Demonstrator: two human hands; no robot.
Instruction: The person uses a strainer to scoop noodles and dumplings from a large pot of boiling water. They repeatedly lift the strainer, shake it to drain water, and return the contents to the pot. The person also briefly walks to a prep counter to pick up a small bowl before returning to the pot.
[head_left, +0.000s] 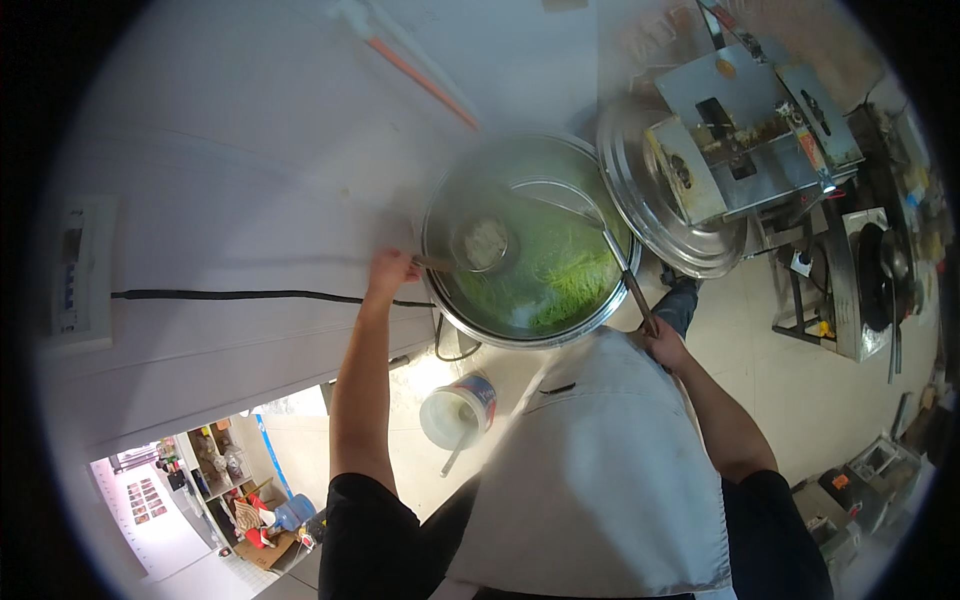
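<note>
A large round metal pot (525, 341) stands before me, steam over green noodle-like strands (574, 289) in its liquid. My left hand (391, 271), at the pot's left rim, grips the handle of a small round strainer (481, 244) that holds pale pieces. In my right hand (664, 343), close to my apron at the right rim, is the dark handle of a large wire-rimmed skimmer (613, 244). Its round head reaches into the pot; steam blurs the head.
A round metal lid (712, 251) leans right of the pot, beside a metal machine (780, 176). On the floor below the pot stands a white bucket (442, 424) with a handled tool inside. A black cable (262, 294) runs along the wall at left.
</note>
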